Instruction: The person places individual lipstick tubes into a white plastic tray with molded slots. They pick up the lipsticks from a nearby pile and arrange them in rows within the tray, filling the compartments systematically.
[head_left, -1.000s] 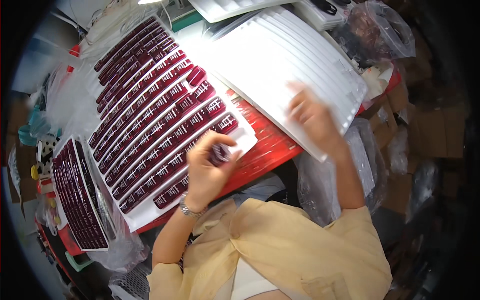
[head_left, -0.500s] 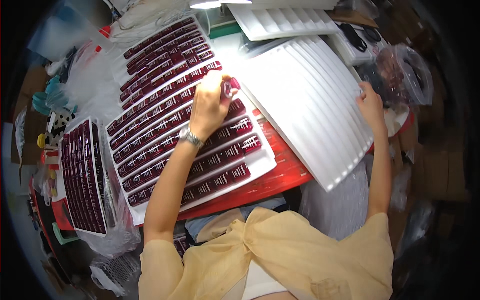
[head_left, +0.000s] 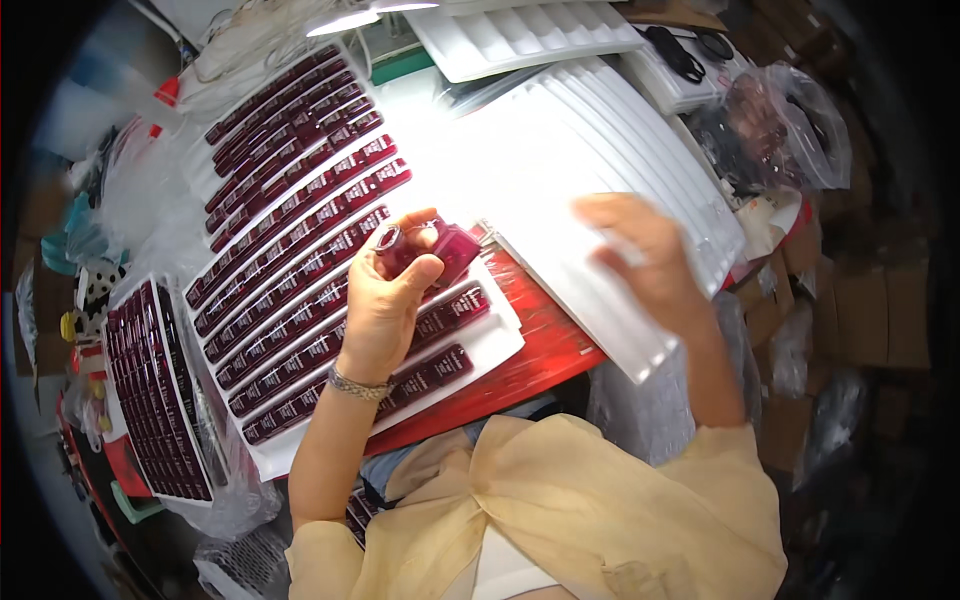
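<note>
My left hand, with a metal watch at its wrist, is closed on glossy dark red containers; at least two show between the fingers, one with its clear end turned up. Below it lies a white tray with rows of similar dark red containers. Over a ribbed white tray on the right hovers my right hand, blurred by motion. Its thumb and fingers are apart, and nothing shows between them.
A second filled tray stands at the left on clear plastic wrap. Another white ribbed tray lies at the back beneath a bright lamp. Plastic bags and cardboard boxes are at the right. The red tabletop shows between the trays.
My left hand has come nearer and turned, bringing the dark red containers into fuller view. My right hand has left the far edge of the ribbed tray and moved left. The whole view has shifted slightly.
</note>
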